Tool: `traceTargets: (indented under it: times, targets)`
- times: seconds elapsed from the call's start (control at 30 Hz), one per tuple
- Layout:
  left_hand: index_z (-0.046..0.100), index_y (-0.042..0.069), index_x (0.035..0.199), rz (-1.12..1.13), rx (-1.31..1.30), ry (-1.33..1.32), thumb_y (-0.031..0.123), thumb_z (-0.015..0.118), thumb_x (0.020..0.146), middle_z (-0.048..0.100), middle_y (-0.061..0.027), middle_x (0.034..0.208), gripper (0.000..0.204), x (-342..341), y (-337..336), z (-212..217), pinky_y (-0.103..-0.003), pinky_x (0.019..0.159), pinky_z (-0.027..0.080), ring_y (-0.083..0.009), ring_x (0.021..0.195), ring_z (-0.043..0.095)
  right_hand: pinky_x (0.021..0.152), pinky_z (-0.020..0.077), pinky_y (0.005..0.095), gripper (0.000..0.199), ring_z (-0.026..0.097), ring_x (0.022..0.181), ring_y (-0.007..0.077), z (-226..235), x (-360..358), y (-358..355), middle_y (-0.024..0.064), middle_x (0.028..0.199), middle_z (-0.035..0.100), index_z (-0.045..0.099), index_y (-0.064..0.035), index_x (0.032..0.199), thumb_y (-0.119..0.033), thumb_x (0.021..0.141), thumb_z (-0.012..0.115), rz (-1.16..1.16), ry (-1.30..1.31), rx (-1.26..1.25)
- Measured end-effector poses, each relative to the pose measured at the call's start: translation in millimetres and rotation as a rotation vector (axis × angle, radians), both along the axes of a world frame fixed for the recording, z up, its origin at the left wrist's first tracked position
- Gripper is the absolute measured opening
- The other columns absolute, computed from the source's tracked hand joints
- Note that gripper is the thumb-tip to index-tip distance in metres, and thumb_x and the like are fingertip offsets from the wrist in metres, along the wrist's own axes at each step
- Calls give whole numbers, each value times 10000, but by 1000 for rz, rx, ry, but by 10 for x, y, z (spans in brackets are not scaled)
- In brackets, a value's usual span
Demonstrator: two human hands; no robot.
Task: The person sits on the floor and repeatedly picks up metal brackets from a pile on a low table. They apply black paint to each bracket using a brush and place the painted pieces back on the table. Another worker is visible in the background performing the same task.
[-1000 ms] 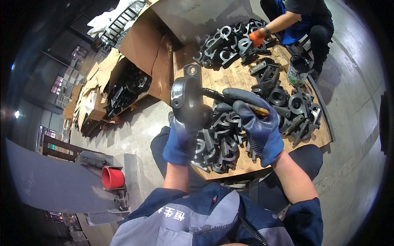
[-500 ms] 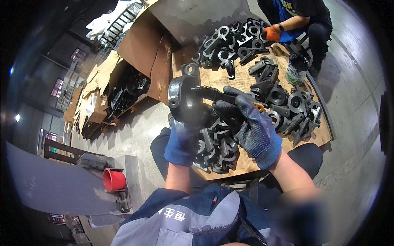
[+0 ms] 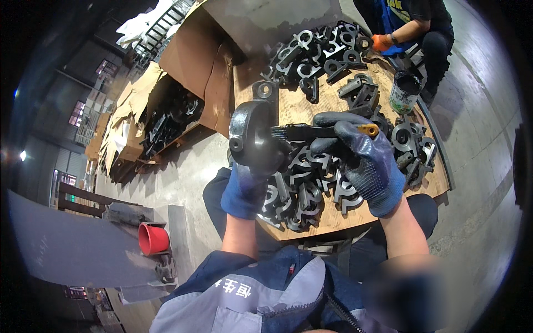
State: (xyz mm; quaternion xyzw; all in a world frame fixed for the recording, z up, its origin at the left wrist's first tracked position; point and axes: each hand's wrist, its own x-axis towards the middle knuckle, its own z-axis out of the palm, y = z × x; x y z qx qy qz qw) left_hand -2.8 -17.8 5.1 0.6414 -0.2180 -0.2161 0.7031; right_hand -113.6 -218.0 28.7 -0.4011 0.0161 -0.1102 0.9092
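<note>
- Head view: the left hand (image 3: 244, 188), in a blue knit glove, grips a dark cast-metal part (image 3: 254, 136) from below, fingers clenched around its rounded lower body; the part stands upright above the hand, over the near edge of the wooden pallet (image 3: 302, 108).
- The part is a bulging black housing with a small bolt hole low on its side and a lug with a round eye at the top.
- The right hand (image 3: 361, 158), in a blue glove with a rough coated palm, is closed around a paintbrush (image 3: 327, 131); the yellow-tipped handle end juts out past the fingers to the right, and the dark bristles touch the part's right flank.
- Beneath both hands lies a heap of similar black castings (image 3: 302, 183), ring-and-lug shaped, spread across the pallet.
- A round paint can (image 3: 404, 91) with a pale label stands at the far right of the pallet, beside another person's orange-gloved hand (image 3: 382, 42).
- Brown cardboard boxes (image 3: 191, 72) stand to the left; a red bucket (image 3: 152, 238) sits on the concrete floor.
</note>
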Motion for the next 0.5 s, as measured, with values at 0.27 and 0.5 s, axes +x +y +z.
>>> traceTargets:
  times: [0.27, 0.5]
  targets:
    - [592, 19, 1163, 23, 120, -120, 21, 627, 873, 641, -60, 1013, 292, 109, 142, -169, -255, 734, 520, -130, 851, 621, 747, 586, 280, 312, 700, 864, 175, -116, -8, 34, 140, 1020, 699, 622, 25, 1186, -154, 934, 579, 60, -146, -123]
    - [622, 42, 1111, 64, -22, -22, 151, 725, 829, 643, -37, 897, 319, 81, 22, -155, -282, 665, 465, -147, 755, 588, 814, 569, 300, 353, 690, 898, 185, -216, 73, 217, 163, 1084, 681, 595, 26, 1219, -205, 954, 560, -38, -2, 42]
